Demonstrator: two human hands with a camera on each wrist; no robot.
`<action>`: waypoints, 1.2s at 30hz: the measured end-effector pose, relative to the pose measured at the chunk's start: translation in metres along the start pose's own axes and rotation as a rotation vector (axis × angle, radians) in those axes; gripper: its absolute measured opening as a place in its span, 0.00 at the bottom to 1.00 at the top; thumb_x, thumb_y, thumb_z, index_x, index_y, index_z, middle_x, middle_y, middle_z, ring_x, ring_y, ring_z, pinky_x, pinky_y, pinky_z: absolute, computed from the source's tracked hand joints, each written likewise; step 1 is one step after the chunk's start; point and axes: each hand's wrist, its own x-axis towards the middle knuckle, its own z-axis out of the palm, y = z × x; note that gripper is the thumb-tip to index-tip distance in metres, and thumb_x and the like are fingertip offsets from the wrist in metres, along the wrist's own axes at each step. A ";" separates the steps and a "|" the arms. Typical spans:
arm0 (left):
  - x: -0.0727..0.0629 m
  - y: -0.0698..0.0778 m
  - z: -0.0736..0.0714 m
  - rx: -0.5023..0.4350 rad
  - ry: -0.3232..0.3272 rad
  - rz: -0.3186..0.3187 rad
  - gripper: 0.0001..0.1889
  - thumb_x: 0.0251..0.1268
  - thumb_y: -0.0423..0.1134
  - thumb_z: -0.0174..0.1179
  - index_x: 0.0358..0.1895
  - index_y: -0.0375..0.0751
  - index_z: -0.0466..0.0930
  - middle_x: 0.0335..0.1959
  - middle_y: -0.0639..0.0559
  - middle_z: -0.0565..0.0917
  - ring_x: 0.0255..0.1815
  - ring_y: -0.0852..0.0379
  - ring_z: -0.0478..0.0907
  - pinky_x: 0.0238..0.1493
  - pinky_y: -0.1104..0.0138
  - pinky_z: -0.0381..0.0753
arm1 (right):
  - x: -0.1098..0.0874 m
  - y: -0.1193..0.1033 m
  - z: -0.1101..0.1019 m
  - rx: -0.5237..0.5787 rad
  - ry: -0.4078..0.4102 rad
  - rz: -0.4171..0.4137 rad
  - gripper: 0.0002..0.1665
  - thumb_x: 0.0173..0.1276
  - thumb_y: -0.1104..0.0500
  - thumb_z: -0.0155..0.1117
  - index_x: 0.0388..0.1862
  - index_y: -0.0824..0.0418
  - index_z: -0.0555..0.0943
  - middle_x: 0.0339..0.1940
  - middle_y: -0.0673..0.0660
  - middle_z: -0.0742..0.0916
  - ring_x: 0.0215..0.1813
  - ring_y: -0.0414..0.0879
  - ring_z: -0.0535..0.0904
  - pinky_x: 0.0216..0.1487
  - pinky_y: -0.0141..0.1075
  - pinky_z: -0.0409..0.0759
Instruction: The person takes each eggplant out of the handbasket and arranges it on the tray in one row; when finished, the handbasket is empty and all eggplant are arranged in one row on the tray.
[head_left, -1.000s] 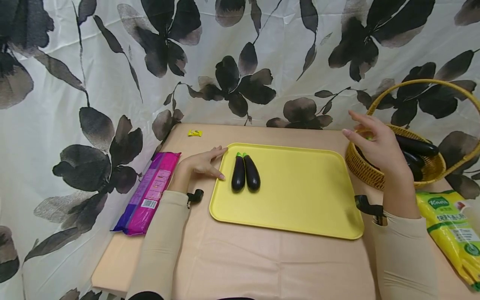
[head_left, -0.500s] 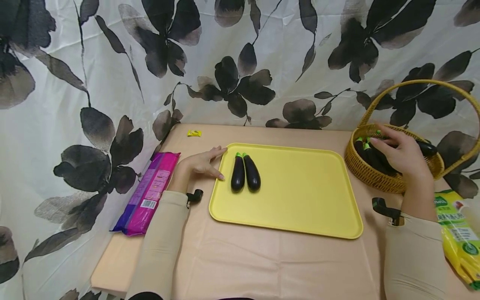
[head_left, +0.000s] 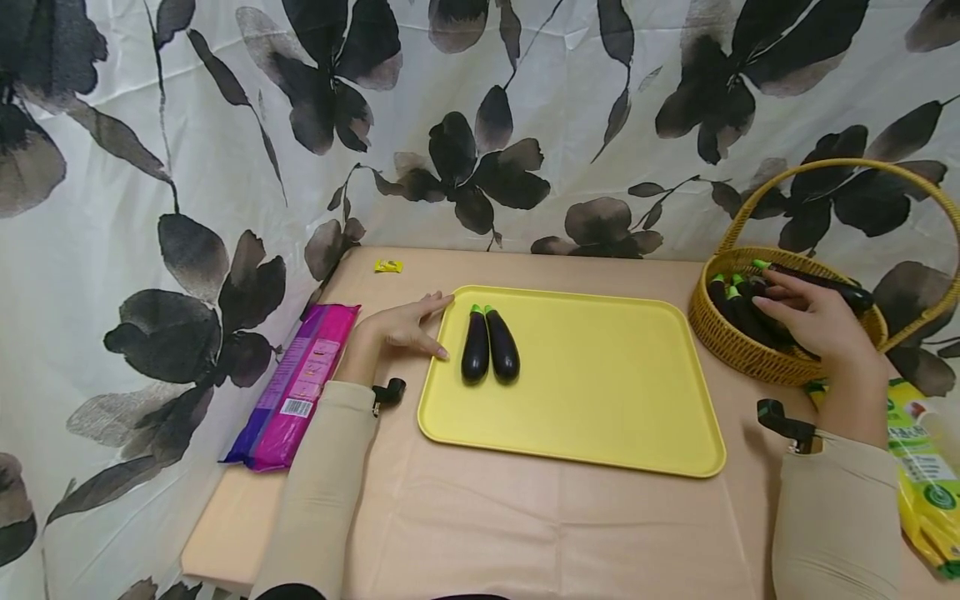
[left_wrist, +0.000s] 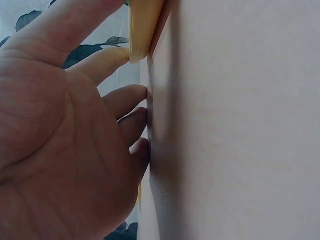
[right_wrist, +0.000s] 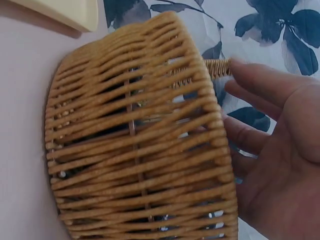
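Two small eggplants (head_left: 487, 345) with green stems lie side by side on a yellow tray (head_left: 600, 383). My left hand (head_left: 405, 325) rests at the tray's left edge, thumb and fingertips touching the rim. In the left wrist view, that left hand (left_wrist: 75, 130) has its fingers extended, some meeting the table. My right hand (head_left: 828, 333) reaches over a wicker basket (head_left: 738, 354) of several eggplants. Its fingers touch a long eggplant (head_left: 817, 281) lying across the top. In the right wrist view the right hand (right_wrist: 280, 140) is beyond the basket rim (right_wrist: 215, 115), fingertips partly hidden.
A pink and purple packet (head_left: 300, 392) lies left of the tray. Behind it is a small yellow wrapped sweet (head_left: 388, 266). A green and yellow bag (head_left: 926, 475) sits at the right, partly behind the right arm. The basket handle (head_left: 847, 162) arches above the basket.
My right hand has moved right and deeper over the basket, from its left rim to the eggplant on top. My left hand and the two eggplants on the tray have stayed put.
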 end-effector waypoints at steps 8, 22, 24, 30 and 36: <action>0.000 0.001 0.000 -0.009 0.003 -0.002 0.67 0.45 0.58 0.83 0.86 0.57 0.46 0.89 0.49 0.36 0.88 0.49 0.27 0.86 0.45 0.32 | 0.002 0.012 -0.003 -0.025 -0.126 -0.030 0.41 0.82 0.38 0.50 0.84 0.58 0.60 0.71 0.75 0.73 0.50 0.47 0.73 0.35 0.23 0.73; -0.001 0.002 -0.001 -0.018 -0.001 0.009 0.66 0.47 0.56 0.83 0.86 0.55 0.46 0.88 0.49 0.36 0.88 0.49 0.27 0.86 0.46 0.32 | 0.008 0.019 0.005 -0.054 -0.253 -0.077 0.35 0.87 0.53 0.45 0.85 0.64 0.54 0.70 0.81 0.72 0.70 0.75 0.67 0.67 0.73 0.66; 0.000 0.002 -0.001 -0.020 -0.001 0.008 0.66 0.47 0.55 0.83 0.86 0.55 0.46 0.88 0.48 0.36 0.88 0.49 0.27 0.86 0.46 0.31 | 0.009 0.018 0.005 -0.064 -0.269 -0.078 0.35 0.87 0.54 0.45 0.85 0.64 0.53 0.71 0.81 0.71 0.71 0.77 0.66 0.68 0.75 0.62; 0.000 0.001 -0.001 -0.016 0.000 0.010 0.66 0.47 0.56 0.83 0.87 0.55 0.46 0.88 0.48 0.36 0.88 0.49 0.27 0.86 0.47 0.31 | 0.009 0.016 0.005 -0.103 -0.269 -0.095 0.37 0.85 0.56 0.50 0.85 0.65 0.53 0.69 0.80 0.72 0.68 0.76 0.69 0.66 0.74 0.66; -0.001 0.002 0.000 -0.013 0.002 0.009 0.66 0.47 0.56 0.83 0.86 0.55 0.46 0.88 0.48 0.36 0.88 0.49 0.27 0.86 0.47 0.32 | 0.009 0.019 0.006 -0.097 -0.249 -0.076 0.39 0.82 0.58 0.55 0.85 0.66 0.53 0.72 0.82 0.68 0.68 0.77 0.68 0.67 0.75 0.66</action>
